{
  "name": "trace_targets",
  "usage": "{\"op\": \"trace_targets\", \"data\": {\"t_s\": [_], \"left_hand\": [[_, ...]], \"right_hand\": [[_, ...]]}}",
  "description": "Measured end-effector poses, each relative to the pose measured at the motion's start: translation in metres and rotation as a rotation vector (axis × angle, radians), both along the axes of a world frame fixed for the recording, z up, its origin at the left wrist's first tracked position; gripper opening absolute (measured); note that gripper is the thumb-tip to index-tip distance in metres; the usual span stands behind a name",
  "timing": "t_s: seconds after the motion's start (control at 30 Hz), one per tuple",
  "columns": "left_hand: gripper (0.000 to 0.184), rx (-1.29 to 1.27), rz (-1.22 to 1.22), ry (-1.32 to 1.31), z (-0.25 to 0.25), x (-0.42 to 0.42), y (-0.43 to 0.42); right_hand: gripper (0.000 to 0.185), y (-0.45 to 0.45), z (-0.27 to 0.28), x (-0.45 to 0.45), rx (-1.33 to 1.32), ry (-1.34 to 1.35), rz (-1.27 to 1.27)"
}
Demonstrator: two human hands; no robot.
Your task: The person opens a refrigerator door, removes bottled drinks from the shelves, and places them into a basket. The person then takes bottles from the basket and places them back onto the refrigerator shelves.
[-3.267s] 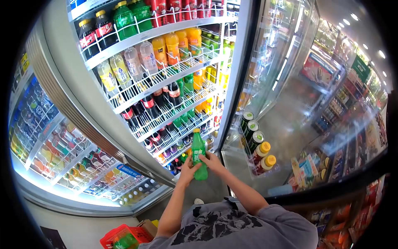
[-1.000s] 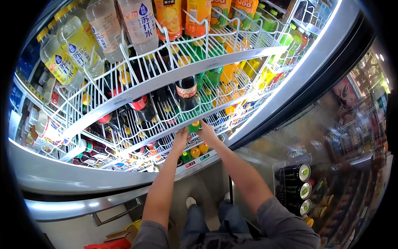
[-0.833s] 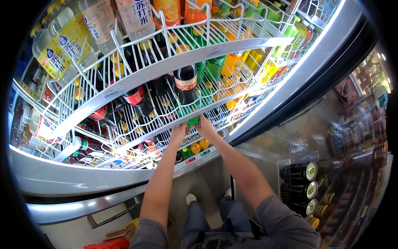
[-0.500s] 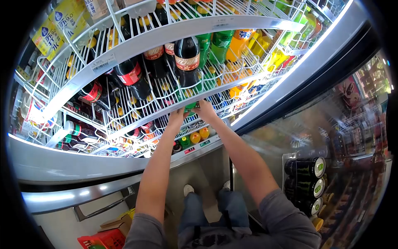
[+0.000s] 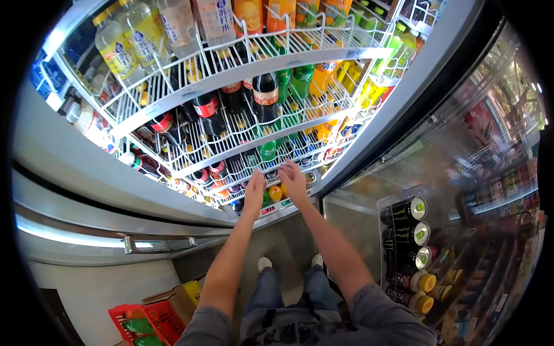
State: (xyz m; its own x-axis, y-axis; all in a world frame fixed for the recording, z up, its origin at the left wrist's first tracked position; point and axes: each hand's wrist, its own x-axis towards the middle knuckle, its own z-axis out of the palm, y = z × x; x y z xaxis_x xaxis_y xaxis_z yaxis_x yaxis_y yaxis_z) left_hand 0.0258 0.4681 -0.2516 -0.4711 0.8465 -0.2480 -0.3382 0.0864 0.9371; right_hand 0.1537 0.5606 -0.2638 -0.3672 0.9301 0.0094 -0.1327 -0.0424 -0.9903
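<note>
My left hand is just in front of a lower wire shelf of the drinks fridge, fingers stretched up and holding nothing. To its right my right hand is also empty, its fingers loosely bent and apart near the shelf's front edge. A gap lies between the two hands. Just beyond them a green soda bottle stands on the shelf, clear of my fingers. Dark cola bottles with red labels stand on the shelf above. Below the hands, orange-capped bottles show on the bottom level.
On the top shelf are clear and orange drinks bottles. The open glass door is at the right, and a rack of black cans is seen by it. At lower left, a red basket holding green bottles stands beside cardboard.
Both hands have drawn back from the shelf and moved apart, leaving the green bottle standing there. The view has shifted, showing more of the top shelf and the red basket.
</note>
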Motion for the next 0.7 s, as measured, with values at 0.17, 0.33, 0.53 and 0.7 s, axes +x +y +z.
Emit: {"op": "trace_targets", "data": {"t_s": [0.17, 0.33, 0.53, 0.7], "left_hand": [[0.054, 0.037, -0.001, 0.096, 0.053, 0.02, -0.054], [0.055, 0.108, -0.038, 0.132, 0.105, 0.036, -0.091], [0.055, 0.169, -0.008, 0.134, 0.133, 0.065, -0.128], [0.049, 0.225, 0.077, 0.129, 0.153, 0.101, -0.17]], "right_hand": [[0.049, -0.062, 0.037, 0.034, -0.089, 0.112, 0.02], [0.05, -0.107, 0.092, 0.058, -0.157, 0.14, -0.045], [0.046, -0.155, 0.145, 0.064, -0.225, 0.242, -0.046], [0.044, -0.186, 0.156, 0.074, -0.184, 0.292, 0.015]]}}
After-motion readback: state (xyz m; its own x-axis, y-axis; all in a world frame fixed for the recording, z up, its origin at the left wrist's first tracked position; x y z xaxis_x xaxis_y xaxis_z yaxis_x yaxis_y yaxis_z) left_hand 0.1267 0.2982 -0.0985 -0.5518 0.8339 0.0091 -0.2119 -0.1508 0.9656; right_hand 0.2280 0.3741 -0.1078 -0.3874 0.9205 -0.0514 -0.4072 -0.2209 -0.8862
